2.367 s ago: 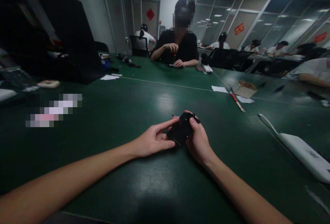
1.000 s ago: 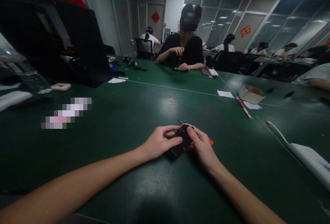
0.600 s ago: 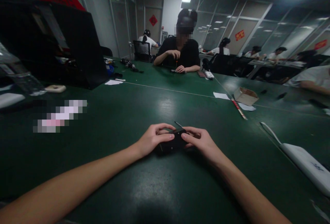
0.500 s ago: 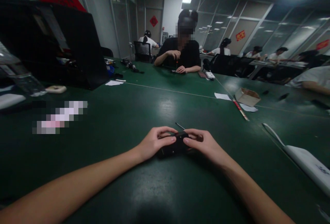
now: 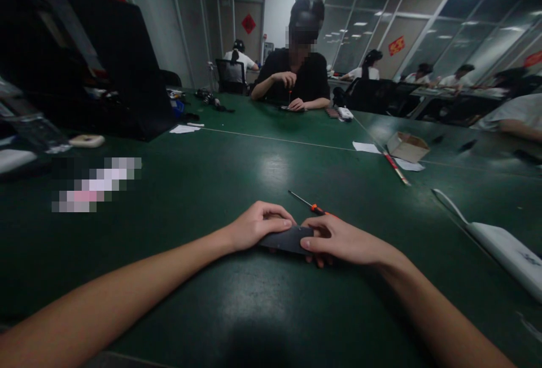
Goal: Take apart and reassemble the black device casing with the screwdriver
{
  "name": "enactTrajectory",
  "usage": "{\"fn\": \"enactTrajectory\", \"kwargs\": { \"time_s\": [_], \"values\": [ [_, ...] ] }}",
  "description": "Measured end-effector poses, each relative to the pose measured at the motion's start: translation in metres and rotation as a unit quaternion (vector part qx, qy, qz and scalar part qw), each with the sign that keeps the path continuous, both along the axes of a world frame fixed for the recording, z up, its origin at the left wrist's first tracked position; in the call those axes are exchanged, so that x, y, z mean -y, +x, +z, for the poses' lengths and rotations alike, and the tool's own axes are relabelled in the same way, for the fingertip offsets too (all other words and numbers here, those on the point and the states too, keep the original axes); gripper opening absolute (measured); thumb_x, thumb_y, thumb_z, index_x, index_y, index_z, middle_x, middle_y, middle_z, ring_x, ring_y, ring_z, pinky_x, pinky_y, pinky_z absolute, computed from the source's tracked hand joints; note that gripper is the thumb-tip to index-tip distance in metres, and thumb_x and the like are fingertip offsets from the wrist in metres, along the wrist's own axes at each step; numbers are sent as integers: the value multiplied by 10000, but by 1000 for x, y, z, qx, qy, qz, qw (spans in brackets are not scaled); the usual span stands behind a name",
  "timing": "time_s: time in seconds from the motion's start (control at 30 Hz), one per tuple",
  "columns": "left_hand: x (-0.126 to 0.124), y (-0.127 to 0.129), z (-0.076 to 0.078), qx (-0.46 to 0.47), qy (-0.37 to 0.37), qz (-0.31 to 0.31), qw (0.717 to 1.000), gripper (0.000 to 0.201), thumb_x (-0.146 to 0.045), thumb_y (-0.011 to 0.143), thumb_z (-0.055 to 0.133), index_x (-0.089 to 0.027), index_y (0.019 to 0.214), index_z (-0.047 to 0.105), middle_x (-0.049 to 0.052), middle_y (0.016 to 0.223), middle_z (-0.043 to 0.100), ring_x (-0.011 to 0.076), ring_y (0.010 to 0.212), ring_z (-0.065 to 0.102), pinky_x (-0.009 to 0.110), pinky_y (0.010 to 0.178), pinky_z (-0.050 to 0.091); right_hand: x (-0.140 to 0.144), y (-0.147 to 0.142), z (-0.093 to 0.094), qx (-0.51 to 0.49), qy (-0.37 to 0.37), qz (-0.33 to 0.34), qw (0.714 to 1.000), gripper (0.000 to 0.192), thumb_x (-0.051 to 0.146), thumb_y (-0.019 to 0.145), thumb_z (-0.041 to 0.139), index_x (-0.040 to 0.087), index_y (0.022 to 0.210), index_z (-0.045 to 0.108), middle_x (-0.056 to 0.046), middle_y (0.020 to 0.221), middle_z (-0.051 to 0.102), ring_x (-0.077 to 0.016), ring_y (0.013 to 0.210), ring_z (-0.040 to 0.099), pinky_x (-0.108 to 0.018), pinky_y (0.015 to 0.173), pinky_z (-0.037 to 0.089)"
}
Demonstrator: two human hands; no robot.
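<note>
A flat black box-like device (image 5: 284, 240) is held between my two hands, low over the green table. My left hand (image 5: 263, 226) closes round its left end, thumb along the top edge. On its right end my right hand (image 5: 334, 238) grips with the thumb on the dark face and the fingers partly hidden behind and under it. Small dots that look like screws or holes show on that face; its exact kind I cannot tell. Just beyond my right hand lies a screwdriver (image 5: 315, 208) with an orange and black handle, its shaft pointing to the far left.
Across the green table (image 5: 220, 170) a person in black (image 5: 277, 80) works with a screwdriver. At right are a cardboard box (image 5: 407, 148), a red stick-like thing (image 5: 396, 169) and a white flat case (image 5: 506, 255). A black open case (image 5: 122, 74) and a plastic bottle (image 5: 31, 117) stand left.
The black device has been tilted, so its face now shows flatter and greyer. My right hand has shifted, uncovering the screwdriver's handle. The view has dipped slightly.
</note>
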State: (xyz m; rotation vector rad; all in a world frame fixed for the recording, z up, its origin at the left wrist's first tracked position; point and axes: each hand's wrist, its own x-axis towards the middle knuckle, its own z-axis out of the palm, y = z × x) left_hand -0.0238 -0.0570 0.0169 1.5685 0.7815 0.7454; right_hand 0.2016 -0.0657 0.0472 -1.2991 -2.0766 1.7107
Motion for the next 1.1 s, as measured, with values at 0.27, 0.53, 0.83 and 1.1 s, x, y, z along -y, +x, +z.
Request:
{"fn": "enactTrajectory", "kwargs": {
  "time_s": [0.27,0.53,0.83,1.1],
  "values": [
    [2,-1,-1,-19,30,-6,999,303,-376,833,639,-114,952,734,68,806,716,183,745,628,264,681,442,0,-1,-9,-22,28,-5,999,312,476,886,573,180,832,657,-9,707,681,-114,506,602,-210,463,443],
    [2,-2,-4,14,8,7,1000,336,-383,824,674,-105,1009,712,106,907,741,219,853,668,305,774,477,-1,-2,-7,-61,26,-58,996,396,541,833,637,149,859,683,-4,702,631,-134,564,633,-243,534,505],
    [-5,-1,-17,185,-47,47,980,669,-507,750,743,-126,1266,552,168,1220,654,288,1091,627,354,872,490,6,-25,-20,-253,30,-236,938,434,524,800,697,136,994,705,-92,887,726,-213,765,717,-349,734,583],
    [-1,2,-13,128,-24,27,991,417,-406,806,705,-95,1080,654,141,1097,695,265,1021,643,381,922,480,11,-32,-26,-207,16,-188,960,426,515,785,716,141,987,695,-72,862,724,-183,731,707,-337,737,565]
  ]
}}
